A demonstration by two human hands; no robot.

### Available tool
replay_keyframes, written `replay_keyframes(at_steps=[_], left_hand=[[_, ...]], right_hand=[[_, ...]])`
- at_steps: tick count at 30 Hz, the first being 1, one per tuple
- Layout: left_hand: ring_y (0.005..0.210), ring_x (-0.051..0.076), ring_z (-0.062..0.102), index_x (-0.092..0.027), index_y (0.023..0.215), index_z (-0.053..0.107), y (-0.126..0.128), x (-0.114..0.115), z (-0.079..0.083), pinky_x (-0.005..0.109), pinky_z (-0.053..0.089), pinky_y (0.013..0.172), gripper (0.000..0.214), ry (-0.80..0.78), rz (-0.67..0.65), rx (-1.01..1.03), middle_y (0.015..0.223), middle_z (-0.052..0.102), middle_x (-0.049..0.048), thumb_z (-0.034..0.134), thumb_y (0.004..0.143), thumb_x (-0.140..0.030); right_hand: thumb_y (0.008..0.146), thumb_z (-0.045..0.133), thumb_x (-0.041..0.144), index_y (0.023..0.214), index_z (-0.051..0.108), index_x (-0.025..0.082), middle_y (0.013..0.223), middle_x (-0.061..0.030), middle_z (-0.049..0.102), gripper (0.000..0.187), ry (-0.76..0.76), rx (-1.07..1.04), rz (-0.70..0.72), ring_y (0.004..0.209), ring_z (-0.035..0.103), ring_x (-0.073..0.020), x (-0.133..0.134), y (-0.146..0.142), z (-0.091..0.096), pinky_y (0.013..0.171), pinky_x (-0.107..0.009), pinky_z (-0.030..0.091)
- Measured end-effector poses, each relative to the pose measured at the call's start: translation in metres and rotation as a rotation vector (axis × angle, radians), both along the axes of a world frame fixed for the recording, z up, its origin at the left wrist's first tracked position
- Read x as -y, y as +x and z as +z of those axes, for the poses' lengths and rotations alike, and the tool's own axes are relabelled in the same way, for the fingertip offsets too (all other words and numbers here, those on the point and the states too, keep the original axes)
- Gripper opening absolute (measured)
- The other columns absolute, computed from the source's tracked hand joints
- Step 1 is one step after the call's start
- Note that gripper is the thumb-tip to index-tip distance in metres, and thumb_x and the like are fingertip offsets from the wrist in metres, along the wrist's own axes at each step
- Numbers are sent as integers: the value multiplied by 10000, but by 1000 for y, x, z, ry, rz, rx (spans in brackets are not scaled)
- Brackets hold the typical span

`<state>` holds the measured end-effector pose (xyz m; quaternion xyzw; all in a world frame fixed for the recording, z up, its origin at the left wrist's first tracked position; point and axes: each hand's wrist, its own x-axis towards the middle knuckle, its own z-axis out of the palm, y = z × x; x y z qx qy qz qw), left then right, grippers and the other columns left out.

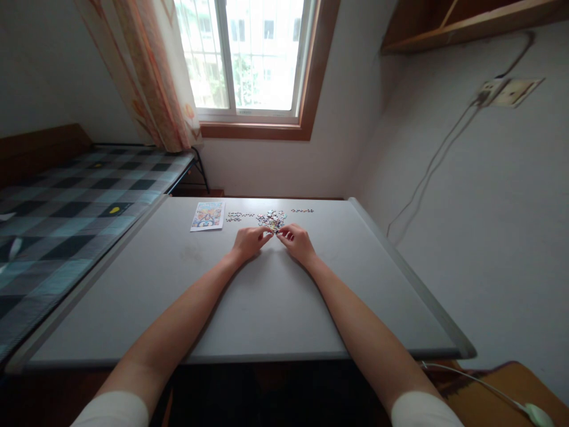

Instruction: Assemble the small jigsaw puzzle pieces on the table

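Note:
Both my arms reach across a grey table (249,308). My left hand (249,242) and my right hand (297,242) meet at the near edge of a small heap of jigsaw pieces (271,219). Fingertips of both hands are pinched together where they touch, on small pieces that are too tiny to make out clearly. A colourful picture card (208,215) lies flat to the left of the heap. Short joined rows of pieces (240,216) lie between card and heap, and another short row (303,210) lies to the right.
A bed with a checked blue cover (66,219) runs along the table's left edge. A window with a curtain (151,77) is behind. A wall with a socket (507,92) and cable stands on the right. A white cable (480,385) lies by the near right corner.

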<state>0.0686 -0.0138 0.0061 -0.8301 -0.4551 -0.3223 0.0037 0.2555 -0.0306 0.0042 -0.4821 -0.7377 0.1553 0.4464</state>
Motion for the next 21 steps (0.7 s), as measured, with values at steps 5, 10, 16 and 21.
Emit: replay_keyframes(at_steps=[5,10,16,21], left_hand=[[505,89,534,-264,922,715,0,0,0,207,337,545,223,-9,-8,7,567,617,-43,549,860,-400],[499,87,525,-259,921,713,0,-1,-1,207,334,546,226,-13,-30,10,564,613,-44,541,864,-395],[498,83,515,-252,921,710,-1,-2,-3,205,340,551,228,-20,-44,18,567,608,-45,542,862,-394],[498,80,509,-255,930,715,-2,-2,-3,202,344,553,234,-36,-49,19,573,610,-43,542,863,-398]], right_hand=[[773,627,229,822,635,181,769,-4,587,69,-9,-5,7,595,536,-96,0,0,0,628,-240,456],[782,618,235,811,632,180,760,-7,590,63,-7,9,4,604,533,-102,-1,0,0,637,-246,457],[782,623,240,796,634,176,749,-9,592,67,8,15,5,618,529,-109,-1,0,-1,640,-247,450],[778,625,255,786,636,176,749,-13,598,80,13,16,11,625,525,-114,-1,1,-1,640,-252,446]])
